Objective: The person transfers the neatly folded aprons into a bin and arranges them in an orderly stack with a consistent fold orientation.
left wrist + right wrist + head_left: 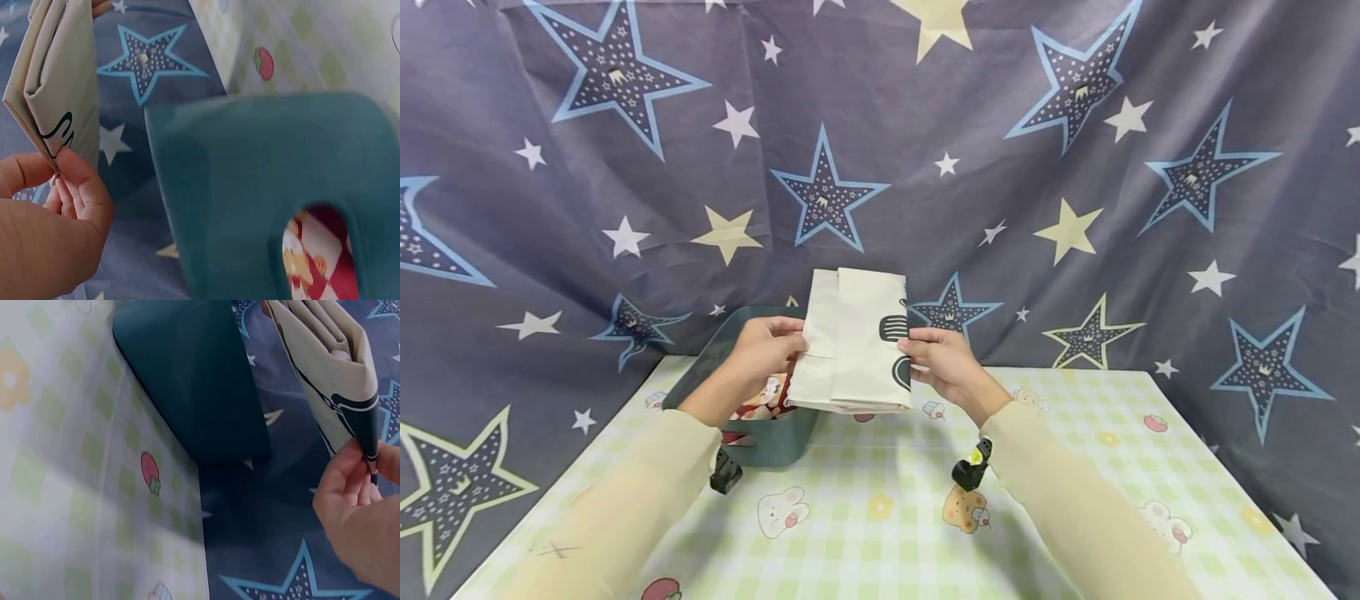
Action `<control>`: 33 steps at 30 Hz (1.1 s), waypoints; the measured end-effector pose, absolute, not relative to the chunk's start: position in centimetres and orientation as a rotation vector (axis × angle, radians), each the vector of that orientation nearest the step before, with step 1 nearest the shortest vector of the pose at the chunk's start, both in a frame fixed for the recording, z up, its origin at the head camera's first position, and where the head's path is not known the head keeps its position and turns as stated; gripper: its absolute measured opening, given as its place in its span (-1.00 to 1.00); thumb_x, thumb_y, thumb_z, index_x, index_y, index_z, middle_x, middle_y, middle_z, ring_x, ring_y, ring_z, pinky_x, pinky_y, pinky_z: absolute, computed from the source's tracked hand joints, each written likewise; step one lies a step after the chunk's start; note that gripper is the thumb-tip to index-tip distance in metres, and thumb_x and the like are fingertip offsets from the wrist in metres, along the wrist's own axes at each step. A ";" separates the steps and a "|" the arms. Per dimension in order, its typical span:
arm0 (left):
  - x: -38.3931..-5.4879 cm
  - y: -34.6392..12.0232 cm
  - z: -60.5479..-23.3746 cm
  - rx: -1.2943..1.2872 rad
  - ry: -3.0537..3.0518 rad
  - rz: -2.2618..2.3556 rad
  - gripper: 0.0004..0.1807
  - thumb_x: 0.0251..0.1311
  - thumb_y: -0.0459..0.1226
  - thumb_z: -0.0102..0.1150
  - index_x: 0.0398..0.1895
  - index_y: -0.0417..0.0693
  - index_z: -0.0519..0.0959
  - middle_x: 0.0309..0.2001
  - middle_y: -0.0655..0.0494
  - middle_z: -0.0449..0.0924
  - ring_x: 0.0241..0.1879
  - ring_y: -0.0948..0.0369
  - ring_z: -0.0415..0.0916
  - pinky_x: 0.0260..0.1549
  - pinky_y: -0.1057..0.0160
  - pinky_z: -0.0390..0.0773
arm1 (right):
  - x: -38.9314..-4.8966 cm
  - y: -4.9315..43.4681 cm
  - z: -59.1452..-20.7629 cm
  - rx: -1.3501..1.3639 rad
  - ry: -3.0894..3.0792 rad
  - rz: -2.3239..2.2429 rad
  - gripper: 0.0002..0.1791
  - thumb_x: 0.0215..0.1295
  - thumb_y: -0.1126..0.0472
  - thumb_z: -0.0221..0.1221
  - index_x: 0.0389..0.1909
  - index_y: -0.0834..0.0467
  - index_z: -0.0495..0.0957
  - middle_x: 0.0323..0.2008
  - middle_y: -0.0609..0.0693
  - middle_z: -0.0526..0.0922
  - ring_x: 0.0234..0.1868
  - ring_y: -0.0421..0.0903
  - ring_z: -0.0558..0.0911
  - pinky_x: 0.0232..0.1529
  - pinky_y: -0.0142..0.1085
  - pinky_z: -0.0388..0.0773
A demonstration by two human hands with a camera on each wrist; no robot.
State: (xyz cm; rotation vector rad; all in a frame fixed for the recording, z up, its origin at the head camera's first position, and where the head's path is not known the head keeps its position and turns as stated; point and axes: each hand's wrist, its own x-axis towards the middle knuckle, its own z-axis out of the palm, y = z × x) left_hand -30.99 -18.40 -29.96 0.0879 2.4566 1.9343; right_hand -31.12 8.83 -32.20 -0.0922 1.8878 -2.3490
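Note:
A folded cream cloth (857, 342) with black printed shapes is held up above the table, its layers stacked thick. My left hand (767, 346) pinches its left edge between thumb and fingers; the left wrist view shows that hand (59, 219) gripping the folded layers of the cloth (65, 81). On the opposite edge, my right hand (943, 358) pinches the cloth beside the black print. In the right wrist view the right hand (362, 506) grips a corner of the cloth (331, 369). What the cloth is when unfolded cannot be told.
Behind my left hand stands a blue-green plastic bin (775, 442) with red patterned fabric (767, 400) inside. The left wrist view shows a cut-out in the bin's wall (219, 162). A checked tablecloth (880, 500) covers the table, and a starry curtain (1000, 217) hangs behind it.

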 end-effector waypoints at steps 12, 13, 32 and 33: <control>-31.0 -22.3 -29.3 0.083 2.538 1.886 -0.58 0.16 -0.40 0.10 0.13 -0.29 0.43 -0.10 -0.11 0.43 -0.27 0.14 0.49 -0.39 0.27 0.61 | -31.9 3.9 -32.5 -0.054 1.758 -2.465 -0.69 0.16 0.40 0.25 -0.06 0.30 0.48 -0.34 0.03 0.62 -0.44 -0.14 0.58 -0.30 -0.26 0.55; -31.0 -22.6 -29.2 0.087 2.551 1.873 -0.57 0.17 -0.40 0.09 0.14 -0.30 0.42 -0.09 -0.12 0.43 -0.27 0.14 0.49 -0.38 0.27 0.61 | -32.0 3.5 -32.5 -0.051 1.752 -2.466 -0.69 0.16 0.40 0.25 -0.06 0.29 0.48 -0.34 0.02 0.62 -0.45 -0.14 0.58 -0.32 -0.27 0.55; -32.5 -28.1 -29.4 -0.101 2.624 1.806 -0.54 0.18 -0.39 0.07 0.19 -0.21 0.42 -0.01 -0.07 0.43 -0.28 0.16 0.51 -0.41 0.21 0.59 | -33.6 -3.8 -33.3 0.005 1.613 -2.548 -0.66 0.13 0.44 0.23 -0.04 0.34 0.47 -0.41 0.01 0.60 -0.49 -0.17 0.55 -0.43 -0.35 0.51; -32.5 -28.4 -29.4 -0.114 2.637 1.804 -0.54 0.17 -0.40 0.07 0.19 -0.21 0.42 -0.03 -0.06 0.44 -0.31 0.18 0.52 -0.44 0.22 0.58 | -33.6 -4.2 -33.5 -0.001 1.592 -2.551 -0.66 0.13 0.45 0.23 -0.04 0.34 0.47 -0.40 0.02 0.60 -0.47 -0.16 0.56 -0.41 -0.34 0.53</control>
